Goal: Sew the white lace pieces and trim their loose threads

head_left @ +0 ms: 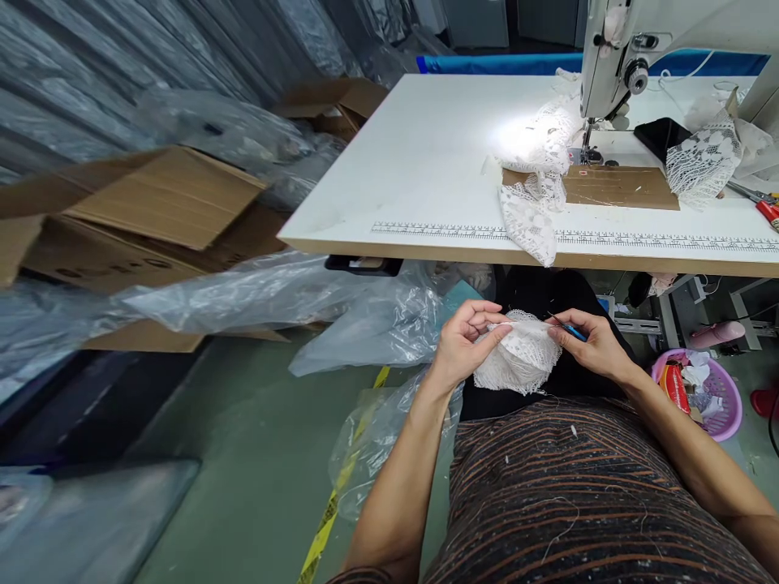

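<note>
A white lace piece (520, 361), cupped in shape, is held over my lap. My left hand (467, 339) pinches its upper left edge between thumb and fingers. At its upper right edge is my right hand (587, 341), closed around a small blue-handled tool (572, 329) with a thin dark tip, which looks like a thread snipper or seam ripper. The tool's tip points toward the lace; whether it touches cannot be made out. The right fingertips also meet the lace edge.
Ahead stands a white sewing table (426, 162) with a sewing machine (608, 65), lace strips (529, 215) and brown cardboard (621, 188). Red-handled scissors (768, 212) lie at right. A pink basket (733, 405) with scraps is on the floor; cardboard boxes (164, 195) and plastic sheeting (365, 324) are left.
</note>
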Demonstrator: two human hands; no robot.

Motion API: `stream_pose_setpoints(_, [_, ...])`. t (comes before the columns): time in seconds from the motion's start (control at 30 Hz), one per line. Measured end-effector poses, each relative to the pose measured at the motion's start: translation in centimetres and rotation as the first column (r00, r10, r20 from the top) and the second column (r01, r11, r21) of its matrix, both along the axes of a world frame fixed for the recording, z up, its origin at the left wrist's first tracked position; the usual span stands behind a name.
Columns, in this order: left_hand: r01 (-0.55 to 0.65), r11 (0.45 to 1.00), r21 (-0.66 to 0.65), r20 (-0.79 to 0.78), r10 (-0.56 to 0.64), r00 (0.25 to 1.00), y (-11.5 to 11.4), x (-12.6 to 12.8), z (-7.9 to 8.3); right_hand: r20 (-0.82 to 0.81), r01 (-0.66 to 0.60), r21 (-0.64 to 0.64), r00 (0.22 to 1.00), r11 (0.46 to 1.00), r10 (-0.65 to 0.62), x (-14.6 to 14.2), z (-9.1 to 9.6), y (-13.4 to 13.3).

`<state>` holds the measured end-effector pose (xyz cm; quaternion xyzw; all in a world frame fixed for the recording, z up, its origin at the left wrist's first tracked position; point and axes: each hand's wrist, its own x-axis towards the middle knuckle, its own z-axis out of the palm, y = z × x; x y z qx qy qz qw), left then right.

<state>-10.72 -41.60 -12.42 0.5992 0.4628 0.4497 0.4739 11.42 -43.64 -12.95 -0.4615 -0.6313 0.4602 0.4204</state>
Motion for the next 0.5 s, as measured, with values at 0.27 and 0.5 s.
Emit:
stream_pose_setpoints(0.27, [0.118, 0.993, 0.002, -0.031, -0.118, 0.993, -0.3, 0.4, 1.9, -0.076, -0.116, -0.134, 0.991, 0.984, 0.107, 1.6, 2.1, -0.9])
stream_pose_setpoints(0.5, [0.536, 0.844, -0.018, -0.081, -0.535, 0.841, 0.9, 5.0, 1.5, 0.088, 0.043, -0.170, 0.996, 0.985, -0.028, 7.8, 4.0, -1.0])
